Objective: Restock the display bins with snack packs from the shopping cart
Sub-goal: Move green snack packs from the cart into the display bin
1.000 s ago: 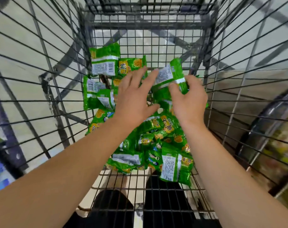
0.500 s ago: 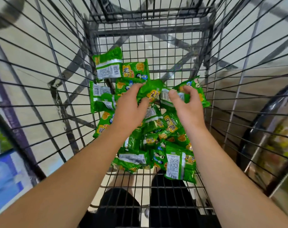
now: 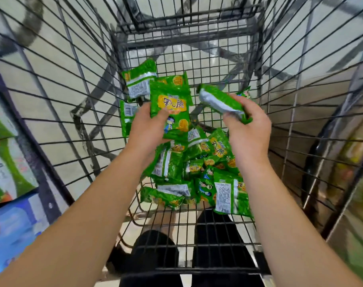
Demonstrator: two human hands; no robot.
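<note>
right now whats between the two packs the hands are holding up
In the head view, no pack sits there. Between the pack in the left hand and the pack in the right hand you see only bare wire mesh of the cart.

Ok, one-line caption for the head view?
Left hand and right hand each lift a green snack pack from the pile in the wire shopping cart.
</note>
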